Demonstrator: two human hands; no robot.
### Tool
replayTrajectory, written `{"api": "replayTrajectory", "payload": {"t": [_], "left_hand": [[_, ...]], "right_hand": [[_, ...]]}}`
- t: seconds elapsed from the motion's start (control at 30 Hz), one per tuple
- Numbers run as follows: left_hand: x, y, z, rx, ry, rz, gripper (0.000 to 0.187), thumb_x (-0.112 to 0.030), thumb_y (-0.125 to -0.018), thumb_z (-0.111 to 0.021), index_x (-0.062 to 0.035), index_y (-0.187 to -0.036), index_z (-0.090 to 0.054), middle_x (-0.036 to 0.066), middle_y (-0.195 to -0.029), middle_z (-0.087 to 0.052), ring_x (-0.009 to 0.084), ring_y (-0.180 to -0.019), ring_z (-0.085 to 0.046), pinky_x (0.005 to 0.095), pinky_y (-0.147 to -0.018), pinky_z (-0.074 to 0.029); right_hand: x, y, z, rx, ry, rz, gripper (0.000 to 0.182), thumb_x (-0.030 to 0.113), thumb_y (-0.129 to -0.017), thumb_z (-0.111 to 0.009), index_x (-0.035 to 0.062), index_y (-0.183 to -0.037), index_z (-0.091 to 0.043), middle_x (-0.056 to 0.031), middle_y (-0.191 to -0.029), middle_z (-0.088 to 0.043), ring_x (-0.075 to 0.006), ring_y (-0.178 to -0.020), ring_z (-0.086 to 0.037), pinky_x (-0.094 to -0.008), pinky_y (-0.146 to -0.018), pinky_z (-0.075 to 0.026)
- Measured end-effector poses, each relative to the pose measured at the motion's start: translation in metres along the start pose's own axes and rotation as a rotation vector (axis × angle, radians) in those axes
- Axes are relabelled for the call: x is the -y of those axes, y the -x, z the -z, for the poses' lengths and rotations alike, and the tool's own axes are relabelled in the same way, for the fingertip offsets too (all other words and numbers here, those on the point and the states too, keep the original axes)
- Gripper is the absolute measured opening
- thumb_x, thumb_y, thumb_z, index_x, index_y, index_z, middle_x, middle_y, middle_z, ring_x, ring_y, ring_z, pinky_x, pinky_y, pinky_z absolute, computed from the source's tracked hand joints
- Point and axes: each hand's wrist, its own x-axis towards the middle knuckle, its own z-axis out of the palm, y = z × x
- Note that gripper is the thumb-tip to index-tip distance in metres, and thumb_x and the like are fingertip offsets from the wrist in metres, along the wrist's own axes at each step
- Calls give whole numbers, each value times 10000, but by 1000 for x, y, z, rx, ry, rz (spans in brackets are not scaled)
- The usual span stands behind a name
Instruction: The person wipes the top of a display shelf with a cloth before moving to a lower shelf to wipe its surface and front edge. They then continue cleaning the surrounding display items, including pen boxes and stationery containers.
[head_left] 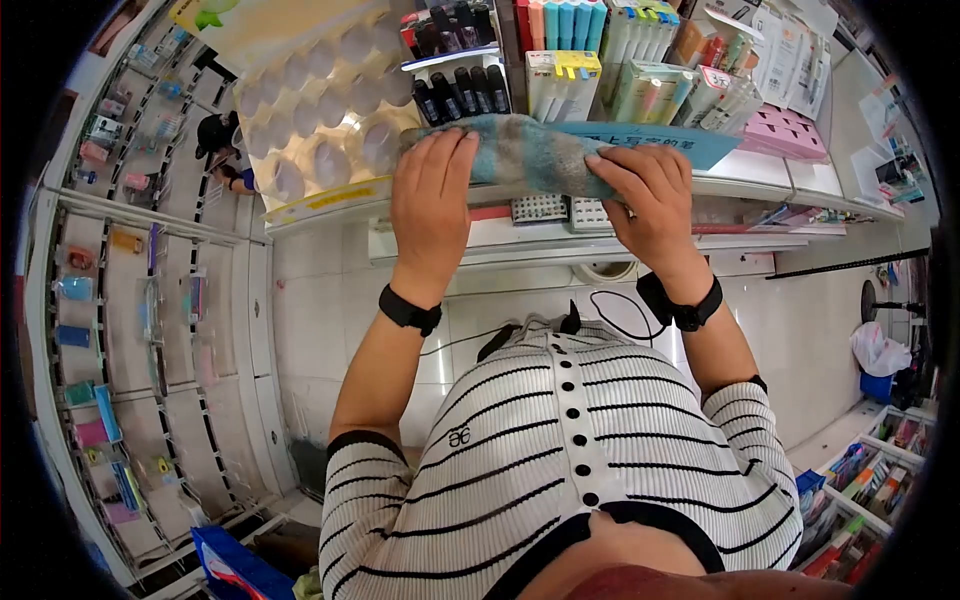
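A blue and grey striped cloth [535, 155] is stretched between my two hands along the front edge of the display shelf. My left hand [432, 195] grips its left end, fingers folded over the top. At the other end, my right hand [652, 195] is closed on the cloth with the thumb beneath. Behind the cloth lies a blue sign strip [690, 145] with printed characters, partly covered. Close to my left hand are a tray with rows of round hollows [330, 165] and a rack of small black bottles [465, 92].
Boxes of pens [645, 95] and a pink holder [785, 133] stand on the shelf at right. A wall rack of hanging goods [150, 270] runs down the left, where another person [228, 145] is partly visible. Bins of packaged items [870, 480] sit at lower right.
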Motion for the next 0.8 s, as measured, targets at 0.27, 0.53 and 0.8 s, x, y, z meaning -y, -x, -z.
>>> {"api": "replayTrajectory", "payload": {"t": [0.27,0.53,0.8], "left_hand": [[-16,-5,-15,2,4,-17,453,66,-749,-609,-71,-1179,-654,104,-1159,-627,312,-1096,-578,431,-964,-455],[-29,-6,-26,-16,-3,-32,476,58,-732,-621,-80,-1185,-658,92,-1169,-619,306,-1100,-569,436,-964,-451],[-48,-17,-44,-42,81,-118,452,31,-734,-624,-45,-1179,-650,110,-1143,-617,308,-1072,-577,436,-920,-467]], "right_hand": [[-9,21,13,56,4,-95,588,-5,-636,-726,151,-1197,-642,-14,-1137,-635,-232,-1032,-573,-405,-972,-388],[-19,32,20,9,27,-107,592,-3,-626,-732,149,-1191,-642,-7,-1129,-642,-233,-1009,-583,-395,-950,-392],[-31,42,41,-21,67,-149,605,-34,-605,-735,145,-1176,-648,-12,-1126,-645,-236,-1013,-583,-387,-943,-390]]}}
